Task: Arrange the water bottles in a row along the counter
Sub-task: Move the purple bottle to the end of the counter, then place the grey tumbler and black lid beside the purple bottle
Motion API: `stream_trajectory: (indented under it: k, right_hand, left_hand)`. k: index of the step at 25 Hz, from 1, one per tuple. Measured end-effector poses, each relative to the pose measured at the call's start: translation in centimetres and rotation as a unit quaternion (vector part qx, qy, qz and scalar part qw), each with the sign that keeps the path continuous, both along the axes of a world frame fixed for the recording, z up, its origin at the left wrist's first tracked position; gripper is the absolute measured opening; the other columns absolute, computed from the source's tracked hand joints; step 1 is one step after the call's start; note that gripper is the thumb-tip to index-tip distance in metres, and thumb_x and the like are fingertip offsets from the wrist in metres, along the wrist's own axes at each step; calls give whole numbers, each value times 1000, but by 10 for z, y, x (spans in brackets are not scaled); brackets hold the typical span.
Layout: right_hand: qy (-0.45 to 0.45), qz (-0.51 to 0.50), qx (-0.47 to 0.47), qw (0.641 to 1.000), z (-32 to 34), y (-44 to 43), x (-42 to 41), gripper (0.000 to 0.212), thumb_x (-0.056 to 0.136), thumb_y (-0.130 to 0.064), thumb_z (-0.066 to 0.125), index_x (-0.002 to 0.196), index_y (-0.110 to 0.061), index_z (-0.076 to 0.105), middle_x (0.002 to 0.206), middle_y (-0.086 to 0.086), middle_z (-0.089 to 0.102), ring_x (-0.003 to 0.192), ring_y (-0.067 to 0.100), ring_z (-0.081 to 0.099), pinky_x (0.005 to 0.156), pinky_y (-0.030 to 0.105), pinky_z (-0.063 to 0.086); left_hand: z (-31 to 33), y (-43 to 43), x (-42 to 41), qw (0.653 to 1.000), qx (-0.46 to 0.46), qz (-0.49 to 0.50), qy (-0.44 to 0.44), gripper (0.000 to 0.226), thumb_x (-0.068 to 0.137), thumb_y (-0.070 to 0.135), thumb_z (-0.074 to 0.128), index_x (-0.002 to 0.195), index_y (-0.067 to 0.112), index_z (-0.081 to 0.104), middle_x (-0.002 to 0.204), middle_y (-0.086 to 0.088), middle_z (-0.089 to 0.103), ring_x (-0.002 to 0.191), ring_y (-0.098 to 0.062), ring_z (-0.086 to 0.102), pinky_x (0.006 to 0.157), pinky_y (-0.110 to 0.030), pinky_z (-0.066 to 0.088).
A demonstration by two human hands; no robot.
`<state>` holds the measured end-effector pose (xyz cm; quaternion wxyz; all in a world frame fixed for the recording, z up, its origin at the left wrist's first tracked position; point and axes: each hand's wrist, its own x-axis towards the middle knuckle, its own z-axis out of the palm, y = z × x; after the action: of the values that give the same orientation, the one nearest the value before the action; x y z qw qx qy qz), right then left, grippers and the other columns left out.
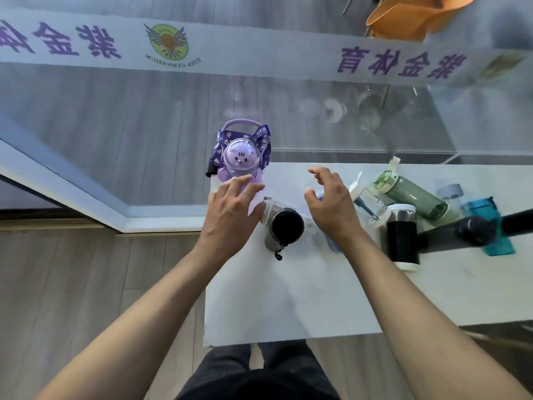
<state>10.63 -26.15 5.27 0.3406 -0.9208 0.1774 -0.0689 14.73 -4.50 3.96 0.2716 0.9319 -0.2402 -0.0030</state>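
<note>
both hands hover with spread fingers, holding nothing: the left hand (pixel 230 209) just over the purple bottle (pixel 240 157) at the desk's (pixel 288 298) 11 o'clock corner, the right hand (pixel 331 203) nearer the lying bottles (pixel 415 197) at 2 o'clock. the black-lidded bottle (pixel 285 226) stands between them, likely starting the row.

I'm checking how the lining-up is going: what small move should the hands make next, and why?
Probably reach the right hand to the green bottle and stand it up. The purple cartoon bottle and black-lidded bottle already stand at the counter's left end, while the green one lies tilted in the pile; both hands look empty.
</note>
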Motion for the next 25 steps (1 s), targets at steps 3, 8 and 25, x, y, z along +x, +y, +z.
stream_trajectory:
  k: [3,8,25]
  right_hand:
    - [13,-9,5,1000,-10,-14,-29,42,91,-13,58,133,-15,57,120,8,60,112,25,57,101,38,45]
    - [33,24,18,999,-40,-31,-49,41,90,-11,62,131,-13,60,123,9,63,113,29,58,101,36,46]
    - [209,301,-53,929,-85,-26,61,63,89,-40,63,145,-19,42,134,15,53,124,37,51,105,45,41]
  left_hand:
    - [1,-8,-30,1000,3,-5,6,38,92,40,55,127,26,60,137,-2,56,126,-28,48,99,-43,39]
    - [-4,-26,-70,999,17,13,37,45,91,39,58,134,27,55,137,0,54,125,-25,47,101,-40,38]
    - [-11,-98,-102,978,24,198,61,61,81,23,73,138,24,50,143,-2,45,115,-29,47,103,-37,41]
